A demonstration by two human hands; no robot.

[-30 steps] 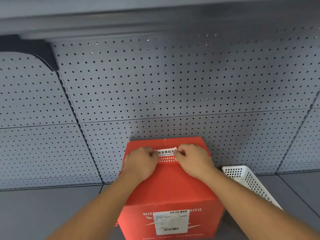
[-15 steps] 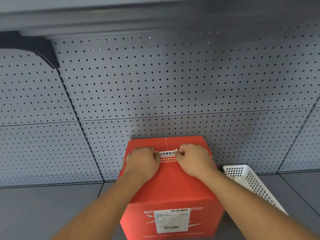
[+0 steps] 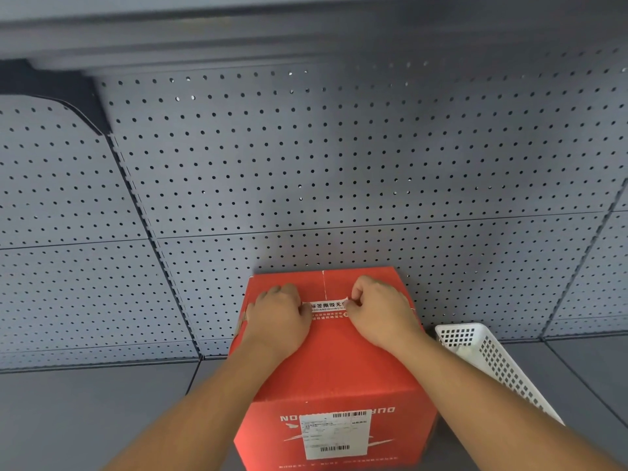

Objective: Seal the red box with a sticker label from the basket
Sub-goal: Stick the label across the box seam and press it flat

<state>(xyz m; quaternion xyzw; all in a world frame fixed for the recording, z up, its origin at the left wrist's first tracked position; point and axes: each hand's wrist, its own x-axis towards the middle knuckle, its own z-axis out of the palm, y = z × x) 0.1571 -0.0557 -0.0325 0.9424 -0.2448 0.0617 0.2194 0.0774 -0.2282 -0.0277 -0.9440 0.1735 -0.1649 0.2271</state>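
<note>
Sticker label (image 3: 327, 305) lies crosswise atop red box (image 3: 336, 368), both hands' grip pinching its ends

Your left hand (image 3: 278, 317) and right hand (image 3: 380, 312) have spread slightly apart along the sticker label (image 3: 328, 305) on the red box (image 3: 333, 362), baring more of its print; your right fingertips now pinch its right end.

Grey pegboard wall (image 3: 339, 164) rises behind a grey shelf (image 3: 85, 413).
</note>
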